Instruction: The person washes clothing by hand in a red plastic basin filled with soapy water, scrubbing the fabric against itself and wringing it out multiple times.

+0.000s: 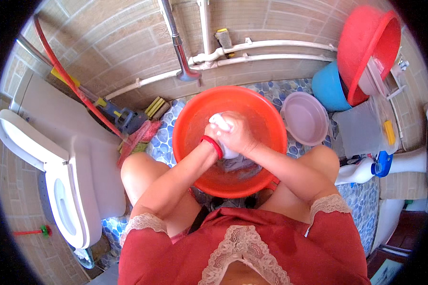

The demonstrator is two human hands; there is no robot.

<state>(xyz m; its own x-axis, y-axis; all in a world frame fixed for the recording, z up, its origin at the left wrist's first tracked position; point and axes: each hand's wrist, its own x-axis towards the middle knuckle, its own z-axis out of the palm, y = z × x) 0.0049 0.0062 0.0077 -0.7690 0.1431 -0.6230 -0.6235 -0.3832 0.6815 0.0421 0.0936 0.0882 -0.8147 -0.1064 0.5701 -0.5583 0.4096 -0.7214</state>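
Both hands are pressed together over a large red-orange plastic basin [185, 117], gripping a wet white cloth [221, 122]. My left hand [211, 131], with a red band [212, 146] at its wrist, sits partly behind the right. Closed across the cloth is my right hand [238, 130], its knuckles up. White material pokes out above the fingers and also hangs below the palms. Under the hands, greyish wet fabric [240, 164] lies in the bottom of the basin, apparently in shallow water.
To the left stands a toilet [66, 203], lid raised. Near it are a red-handled broom [142, 137] and scrub brushes [157, 107]. A pale purple basin [305, 119], a blue bucket [328, 87] and a tilted red tub [356, 50] are on the right. A white bottle [358, 171] lies near my right knee.
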